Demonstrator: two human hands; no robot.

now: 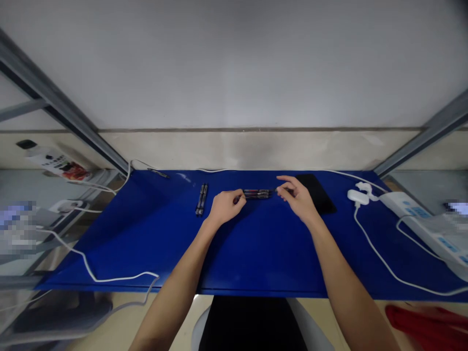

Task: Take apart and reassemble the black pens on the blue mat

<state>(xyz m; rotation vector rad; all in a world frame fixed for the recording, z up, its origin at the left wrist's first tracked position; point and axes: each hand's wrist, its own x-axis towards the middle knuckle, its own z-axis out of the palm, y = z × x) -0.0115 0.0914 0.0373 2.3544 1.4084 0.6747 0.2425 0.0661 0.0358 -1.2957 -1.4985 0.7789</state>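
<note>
A small bundle of dark pens (258,194) lies across the middle of the blue mat (248,253), held at both ends. My left hand (225,205) is curled, its fingers closed on the bundle's left end. My right hand (297,196) pinches the right end with thumb and forefinger, the other fingers raised. Two more dark pens (201,199) lie side by side to the left of my left hand, untouched.
A black phone (317,193) lies flat just right of my right hand. A white charger (358,196) and a power strip (427,226) sit at the right, with white cables (383,263) trailing over the mat. Another white cable (91,275) crosses the left edge. Metal frame posts (62,107) rise at both sides.
</note>
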